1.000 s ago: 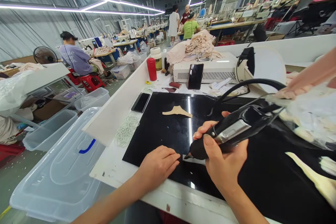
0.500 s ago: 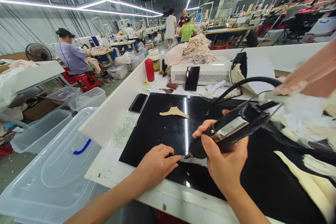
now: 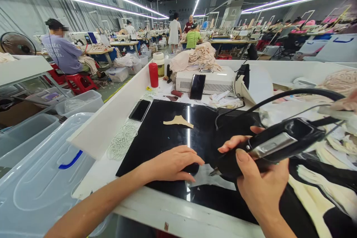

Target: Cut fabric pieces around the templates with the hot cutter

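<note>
My right hand is wrapped round a black and silver corded tool, its metal tip pointing down and left. Under that tip, on the glossy black board, lies a thin translucent grey piece. My left hand rests at the left end of this piece, fingers bent and apart; a dark rounded shape shows between thumb and fingers, and I cannot make out whether it is held. A beige cut piece lies farther back on the board.
Left of the board are a phone and a heap of pale cords. Behind it stand a red container, an upright phone and a white machine bearing fabric. Another person's hand shows at the right edge.
The tool and my right hand have shifted right. My left hand has opened out over the piece, and more of the grey piece shows. The whole view has turned slightly.
</note>
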`<action>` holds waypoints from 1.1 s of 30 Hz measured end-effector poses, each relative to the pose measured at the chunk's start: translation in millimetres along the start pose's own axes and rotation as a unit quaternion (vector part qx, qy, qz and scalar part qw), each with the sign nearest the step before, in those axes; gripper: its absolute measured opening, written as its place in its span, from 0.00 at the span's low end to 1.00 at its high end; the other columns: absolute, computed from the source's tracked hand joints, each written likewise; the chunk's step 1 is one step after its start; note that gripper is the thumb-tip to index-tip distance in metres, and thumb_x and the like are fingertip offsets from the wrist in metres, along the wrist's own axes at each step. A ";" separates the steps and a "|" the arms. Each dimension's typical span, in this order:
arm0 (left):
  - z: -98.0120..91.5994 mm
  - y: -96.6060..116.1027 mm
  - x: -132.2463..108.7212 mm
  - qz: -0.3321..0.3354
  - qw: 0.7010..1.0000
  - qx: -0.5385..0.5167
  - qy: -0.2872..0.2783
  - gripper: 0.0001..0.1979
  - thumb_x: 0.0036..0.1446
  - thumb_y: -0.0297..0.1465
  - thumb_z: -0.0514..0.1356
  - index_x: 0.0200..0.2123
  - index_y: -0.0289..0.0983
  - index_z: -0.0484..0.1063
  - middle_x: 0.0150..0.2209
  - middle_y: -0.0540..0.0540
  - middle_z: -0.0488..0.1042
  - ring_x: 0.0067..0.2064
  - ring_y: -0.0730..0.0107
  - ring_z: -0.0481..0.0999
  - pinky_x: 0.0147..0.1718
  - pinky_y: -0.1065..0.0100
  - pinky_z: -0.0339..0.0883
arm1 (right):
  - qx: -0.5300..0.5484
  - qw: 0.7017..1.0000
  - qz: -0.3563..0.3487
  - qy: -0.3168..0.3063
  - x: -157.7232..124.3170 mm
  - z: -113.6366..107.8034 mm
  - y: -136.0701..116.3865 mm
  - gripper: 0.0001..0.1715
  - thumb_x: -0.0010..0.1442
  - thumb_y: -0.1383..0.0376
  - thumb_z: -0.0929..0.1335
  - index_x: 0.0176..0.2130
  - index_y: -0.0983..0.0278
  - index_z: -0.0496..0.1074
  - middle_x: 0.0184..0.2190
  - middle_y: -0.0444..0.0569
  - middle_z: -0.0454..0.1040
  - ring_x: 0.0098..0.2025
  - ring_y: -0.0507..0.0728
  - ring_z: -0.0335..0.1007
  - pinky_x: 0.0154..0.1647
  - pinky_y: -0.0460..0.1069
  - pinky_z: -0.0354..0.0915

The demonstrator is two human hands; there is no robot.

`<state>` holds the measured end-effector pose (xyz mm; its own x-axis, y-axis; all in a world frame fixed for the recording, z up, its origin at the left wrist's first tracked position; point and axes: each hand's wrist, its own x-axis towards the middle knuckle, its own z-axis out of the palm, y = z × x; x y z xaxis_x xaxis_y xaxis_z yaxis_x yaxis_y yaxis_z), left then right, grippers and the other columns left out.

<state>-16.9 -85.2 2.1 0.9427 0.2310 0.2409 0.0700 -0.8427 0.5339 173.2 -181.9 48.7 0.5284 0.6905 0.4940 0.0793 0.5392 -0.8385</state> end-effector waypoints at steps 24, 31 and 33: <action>3.4 -14.5 10.2 0.024 0.993 -0.088 -0.079 0.33 0.59 0.40 0.68 0.65 0.40 0.62 0.63 0.41 0.70 0.71 0.48 0.56 0.70 0.38 0.34 | 0.039 0.999 0.003 0.032 2.9 24.8 4.8 0.29 0.51 0.63 0.77 0.51 0.59 0.68 0.28 0.40 0.74 0.26 0.56 0.69 0.27 0.54 0.72; 5.1 -14.0 10.1 -0.001 0.990 -0.092 -0.103 0.37 0.58 0.42 0.68 0.66 0.41 0.59 0.65 0.44 0.67 0.73 0.52 0.52 0.71 0.41 0.26 | 0.040 0.999 0.000 0.030 2.0 23.8 8.6 0.28 0.53 0.63 0.76 0.51 0.58 0.68 0.29 0.40 0.73 0.27 0.56 0.69 0.29 0.53 0.72; 4.9 -13.5 10.3 -0.007 0.990 -0.094 -0.106 0.38 0.57 0.42 0.69 0.66 0.42 0.59 0.65 0.44 0.67 0.73 0.52 0.51 0.71 0.42 0.25 | 0.042 0.999 0.000 0.032 1.6 23.7 9.4 0.28 0.53 0.62 0.76 0.51 0.58 0.68 0.29 0.40 0.73 0.28 0.56 0.69 0.30 0.53 0.72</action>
<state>-6.5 -73.8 -6.5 0.9907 0.1181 0.0673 0.0407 -0.7300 0.6822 154.7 -164.3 47.1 0.5809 0.6597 0.4767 0.0106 0.5795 -0.8149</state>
